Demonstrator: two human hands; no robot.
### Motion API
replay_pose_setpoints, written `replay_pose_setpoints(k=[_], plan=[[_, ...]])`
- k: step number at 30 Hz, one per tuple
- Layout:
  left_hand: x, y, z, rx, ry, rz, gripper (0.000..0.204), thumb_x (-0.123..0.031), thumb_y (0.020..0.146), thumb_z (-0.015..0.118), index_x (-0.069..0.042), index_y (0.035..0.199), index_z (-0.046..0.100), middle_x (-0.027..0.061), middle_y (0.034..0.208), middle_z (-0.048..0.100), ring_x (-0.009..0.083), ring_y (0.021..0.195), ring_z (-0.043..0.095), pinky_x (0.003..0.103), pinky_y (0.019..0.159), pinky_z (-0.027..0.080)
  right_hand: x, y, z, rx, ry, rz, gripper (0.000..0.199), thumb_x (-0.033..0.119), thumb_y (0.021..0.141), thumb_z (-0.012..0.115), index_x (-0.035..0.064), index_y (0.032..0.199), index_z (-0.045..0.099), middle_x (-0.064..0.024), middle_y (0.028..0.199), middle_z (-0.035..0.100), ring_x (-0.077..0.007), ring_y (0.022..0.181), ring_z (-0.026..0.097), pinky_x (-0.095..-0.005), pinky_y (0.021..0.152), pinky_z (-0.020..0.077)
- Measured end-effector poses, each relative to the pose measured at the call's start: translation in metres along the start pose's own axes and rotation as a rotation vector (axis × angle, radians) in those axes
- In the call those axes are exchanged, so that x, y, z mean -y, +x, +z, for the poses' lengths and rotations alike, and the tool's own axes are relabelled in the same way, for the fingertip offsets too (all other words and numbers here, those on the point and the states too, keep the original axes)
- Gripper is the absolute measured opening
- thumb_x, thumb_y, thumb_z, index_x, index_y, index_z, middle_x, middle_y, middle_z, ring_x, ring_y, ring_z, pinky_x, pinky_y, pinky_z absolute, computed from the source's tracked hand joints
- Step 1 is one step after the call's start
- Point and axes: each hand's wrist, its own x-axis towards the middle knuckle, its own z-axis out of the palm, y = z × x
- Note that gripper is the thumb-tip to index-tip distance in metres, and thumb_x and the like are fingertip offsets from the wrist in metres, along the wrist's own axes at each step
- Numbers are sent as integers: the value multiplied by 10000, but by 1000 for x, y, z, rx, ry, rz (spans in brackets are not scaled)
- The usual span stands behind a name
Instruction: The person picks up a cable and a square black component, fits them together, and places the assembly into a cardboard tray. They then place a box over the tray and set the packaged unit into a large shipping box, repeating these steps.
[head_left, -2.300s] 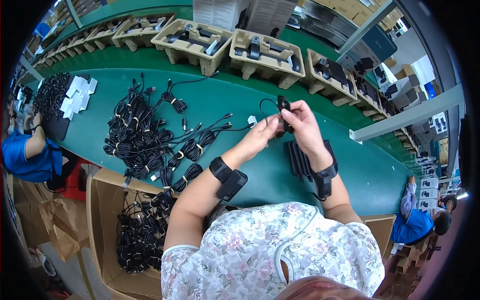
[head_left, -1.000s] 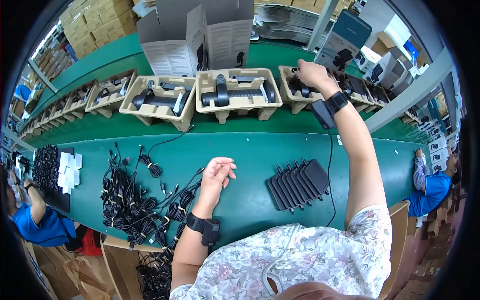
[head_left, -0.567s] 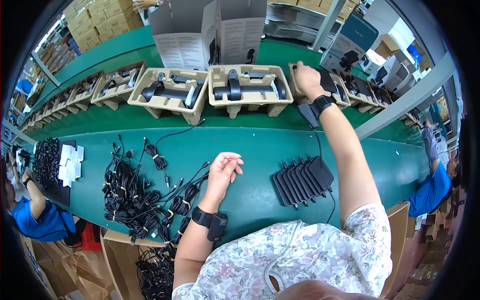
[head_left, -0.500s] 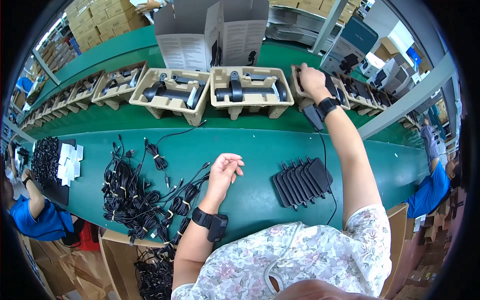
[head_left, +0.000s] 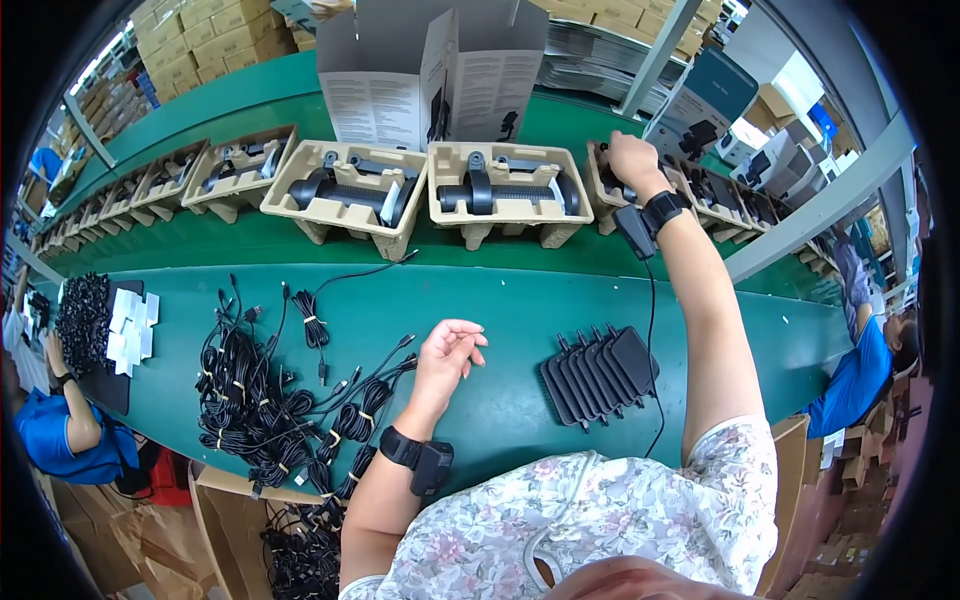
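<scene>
My right hand (head_left: 634, 163) reaches forward over a moulded pulp tray (head_left: 606, 205) on the raised shelf. Its fingers are curled down at the tray's far left part, and what they grip is hidden beneath them. Low over the green table, my left hand (head_left: 448, 362) hangs with loosely bent fingers and nothing in them. Left of it lies a heap of black bundled cables (head_left: 245, 395). Between my arms sits a row of flat black ribbed panels (head_left: 600, 375), leaning against one another.
More pulp trays (head_left: 510, 205) holding black cylindrical devices line the shelf. Behind them stand open printed cartons (head_left: 375, 105). A grey post (head_left: 815, 215) slants at the right. A cardboard box of cables (head_left: 300, 550) is below the table edge. Co-workers in blue (head_left: 75, 435) sit at both sides.
My right hand stays at the same tray and has shifted slightly over it. My left hand keeps its loose pose. The whole view has shifted a little.
</scene>
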Motion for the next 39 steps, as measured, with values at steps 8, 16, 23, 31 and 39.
replay_pose_setpoints(k=[8,16,23,31,39], plan=[[-1,-1,-6,9,-2,9,108,-63,907,501,-35,997,553,43,883,619,89,682,567,183,525,397,22,-9,13,-105,-3,-4,187,154,852,461,16,917,569,-177,819,659,-323,777,656,-405,658,528],[0,-1,-8,-27,-4,68,128,-18,902,484,-42,1023,517,47,876,613,73,639,555,172,474,376,14,-4,57,-325,142,166,257,255,889,469,22,896,576,-182,955,633,-335,847,631,-417,713,511],[2,-1,-16,-21,60,59,144,-21,904,479,-46,1043,504,55,883,610,81,646,558,174,487,386,8,-20,17,-169,97,-108,322,312,878,533,7,983,528,-193,883,631,-362,829,609,-451,729,487],[1,0,-24,-6,56,60,144,-23,904,482,-42,1043,509,60,887,608,86,654,559,177,504,397,11,-7,29,-41,434,265,342,314,892,482,13,1018,588,-209,992,624,-335,967,596,-424,832,467],[8,0,-33,-10,75,80,146,-14,906,466,-37,1044,510,58,883,605,81,641,553,174,494,392,11,-13,39,-88,-12,-134,280,259,808,584,70,1014,574,-209,892,635,-383,861,600,-465,741,477]])
